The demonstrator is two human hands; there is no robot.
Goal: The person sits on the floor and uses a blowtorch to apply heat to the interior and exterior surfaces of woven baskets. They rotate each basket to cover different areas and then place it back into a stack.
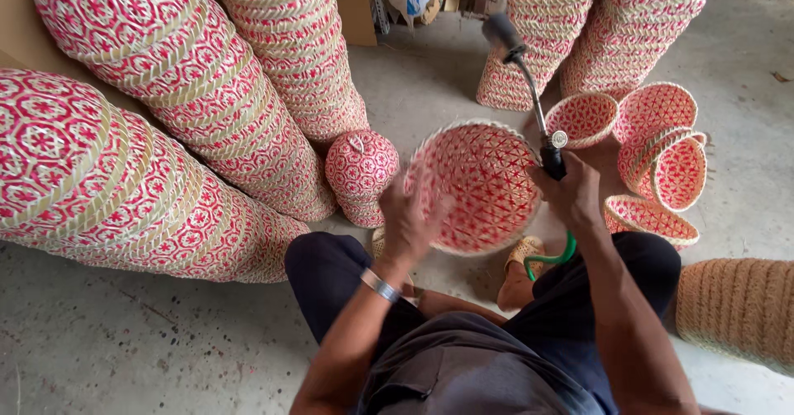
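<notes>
The left hand (411, 216) holds a red and white basket (480, 185) up above the knees, fingers wrapped on its rim. The right hand (571, 193) grips a black torch (529, 92), fingers closed around the handle, its tip maybe just above the basket. More baskets (662, 146) lie on the floor (430, 84) nearby.

The left hand (409, 216) grips the near rim of a round red and cream woven basket (480, 185), held tilted with its open inside facing up. The right hand (571, 193) is closed around the handle of a gas torch (529, 92) just right of the basket, its black nozzle pointing far and a green hose (556, 258) curling below. Tall stacks of baskets (165, 117) lean on the left, more stand far right, and loose small baskets (662, 158) lie on the concrete floor (149, 340) at right
</notes>
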